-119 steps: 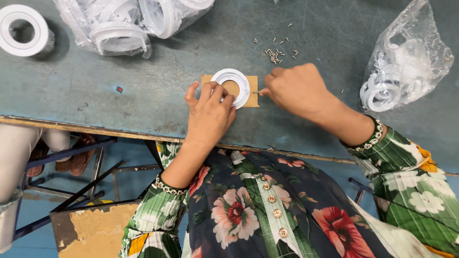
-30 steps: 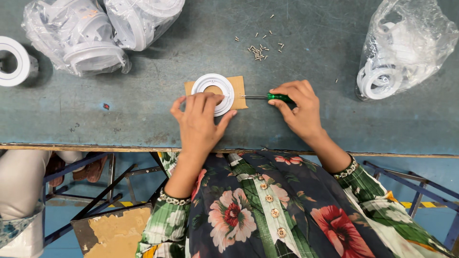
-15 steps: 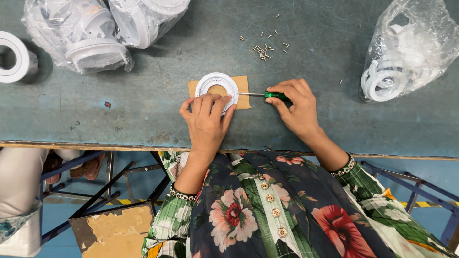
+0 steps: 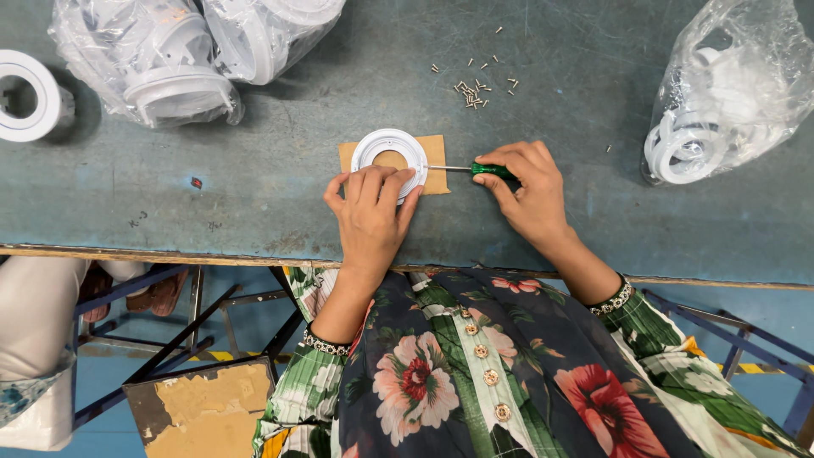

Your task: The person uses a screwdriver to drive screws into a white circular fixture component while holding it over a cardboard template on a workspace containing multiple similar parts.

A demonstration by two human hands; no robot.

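A white plastic ring lies on a small tan cardboard pad on the blue-green worktable. My left hand presses on the ring's near edge, fingers spread over it. My right hand grips a green-handled screwdriver; its metal shaft lies level and its tip meets the ring's right side. A scatter of small screws lies on the table just beyond the ring.
Clear plastic bags of white rings sit at the far left and far right. A loose white ring rests at the left edge. Below the table edge are a metal frame and a brown board.
Four seconds ago my right hand held no visible tool beside the ring. It now holds the screwdriver against the ring's right side. My left hand stays on the ring.
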